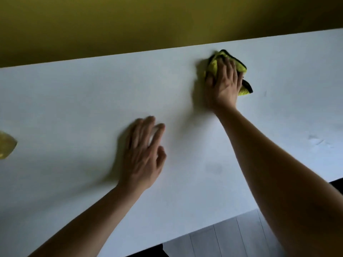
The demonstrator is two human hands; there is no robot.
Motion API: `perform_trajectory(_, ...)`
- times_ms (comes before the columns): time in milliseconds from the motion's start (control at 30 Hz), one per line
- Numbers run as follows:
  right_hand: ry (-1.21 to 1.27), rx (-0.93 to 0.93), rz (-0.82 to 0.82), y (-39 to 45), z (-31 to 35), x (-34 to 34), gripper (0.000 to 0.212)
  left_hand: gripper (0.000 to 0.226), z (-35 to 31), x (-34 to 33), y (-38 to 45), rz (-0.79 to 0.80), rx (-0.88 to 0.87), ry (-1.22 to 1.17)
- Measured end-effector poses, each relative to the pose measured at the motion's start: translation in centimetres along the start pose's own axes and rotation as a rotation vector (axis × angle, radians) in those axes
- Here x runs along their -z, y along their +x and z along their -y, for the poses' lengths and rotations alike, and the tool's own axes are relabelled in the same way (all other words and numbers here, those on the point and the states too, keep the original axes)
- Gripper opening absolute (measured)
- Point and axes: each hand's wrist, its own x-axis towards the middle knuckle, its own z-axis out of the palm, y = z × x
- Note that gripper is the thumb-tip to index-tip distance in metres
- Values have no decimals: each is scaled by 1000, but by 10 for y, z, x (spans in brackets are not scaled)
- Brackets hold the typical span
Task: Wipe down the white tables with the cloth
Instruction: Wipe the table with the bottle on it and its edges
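A white table [74,101] fills most of the view. A crumpled yellow cloth with dark edging [213,65] lies near the table's far edge, right of centre. My right hand [223,84] presses down on the cloth with fingers spread over it, arm stretched forward. My left hand [143,153] rests flat on the bare tabletop nearer to me, fingers apart, holding nothing. Faint smudges show on the surface at the right [317,140].
A yellow-olive wall [148,21] runs right behind the table's far edge. A small yellowish object [6,144] sits at the left border, cut off. Below the near edge is pale plank flooring [232,238].
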Motion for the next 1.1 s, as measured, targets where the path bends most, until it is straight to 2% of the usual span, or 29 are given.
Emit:
perform_trajectory(100,-34,-183,3,22,15,-8,61,55,-17,-15,37,56,-61,-4)
perform_trajectory(167,-64,-155,-5,22,31,-14,65,56,-23,-18,45,78,-51,5)
perform_trajectory(267,51,179,-3,11,80,-32,64,54,-23,-21,45,87,-33,16)
perform_trajectory(367,117,540,153,-3,143,-50,60,52,-20,-27,43,98,-32,12)
perform_trajectory(467,47,687,215,-5,168,-56,60,62,-19,-25,44,147,-53,51)
perform_trajectory(533,15,710,207,0,159,-57,59,57,-19,-23,45,132,-45,39)
perform_trajectory(600,47,667,199,9,138,-52,59,51,-21,-22,48,85,-53,18)
perform_trajectory(667,108,519,170,26,100,-43,60,53,-23,-21,50,60,-65,6)
perform_trajectory(900,-2,86,77,94,-87,26,72,52,-21,-24,50,36,-75,39)
perform_trajectory(1000,-1,-24,91,109,-114,38,68,52,-22,-25,51,26,-80,64)
perform_trajectory(1100,-14,-47,58,100,-98,33,77,51,-25,-25,51,15,-66,93)
